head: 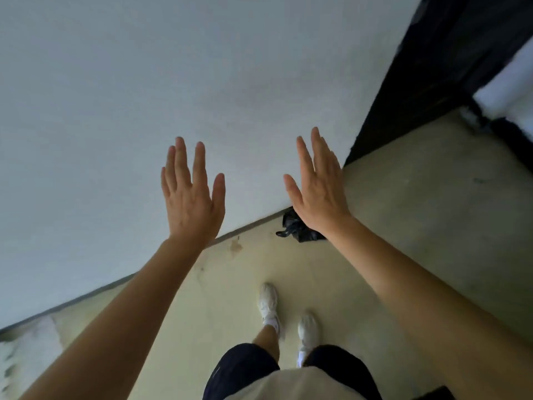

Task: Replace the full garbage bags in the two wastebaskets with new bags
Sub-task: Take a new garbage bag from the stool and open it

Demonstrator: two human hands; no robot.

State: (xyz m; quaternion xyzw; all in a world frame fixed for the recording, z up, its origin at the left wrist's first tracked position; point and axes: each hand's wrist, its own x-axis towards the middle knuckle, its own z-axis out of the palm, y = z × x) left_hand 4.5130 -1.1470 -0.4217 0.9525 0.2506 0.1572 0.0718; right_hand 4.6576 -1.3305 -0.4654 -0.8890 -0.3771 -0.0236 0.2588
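My left hand (191,194) and my right hand (318,186) are both raised in front of me, backs toward the camera, fingers stretched out and holding nothing. A tied black garbage bag (294,226) lies on the floor against the base of the wall, partly hidden behind my right wrist. No wastebasket is in view.
A plain pale wall (144,82) fills the upper left. A dark door or doorway (432,67) stands at the upper right. The floor (418,226) is yellowish concrete with stains. My feet in white shoes (268,304) stand below the hands.
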